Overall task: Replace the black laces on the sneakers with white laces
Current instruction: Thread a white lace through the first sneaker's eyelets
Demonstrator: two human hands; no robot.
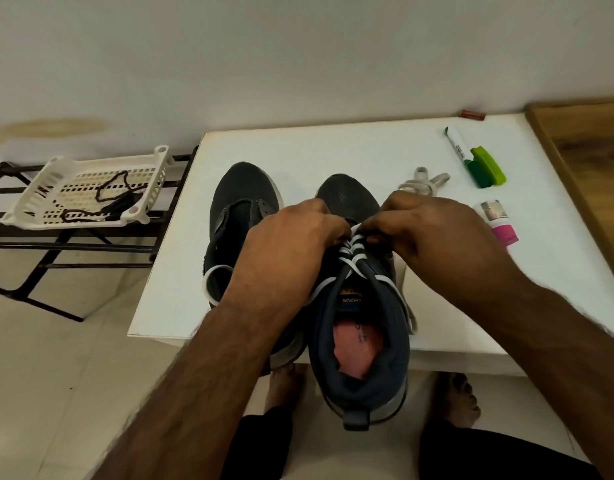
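Two dark sneakers stand on the white table (333, 143), toes pointing away. The right sneaker (361, 341) hangs over the near edge and carries a white lace (354, 252) crossed through its eyelets. My left hand (291, 247) and my right hand (433, 237) both pinch this lace at the upper crossings. The left sneaker (239, 209) has no lace and is partly hidden by my left forearm. A second white lace (425, 181) lies coiled behind the right sneaker. Black laces (111, 199) lie in a white basket (49, 174) at the left.
The basket sits on a black metal rack (21, 244) left of the table. A green-capped marker (461, 154), a green clip (489, 166) and a pink-capped tube (499, 223) lie on the table's right side. A wooden surface (589, 140) borders the table at right. Bare feet show below.
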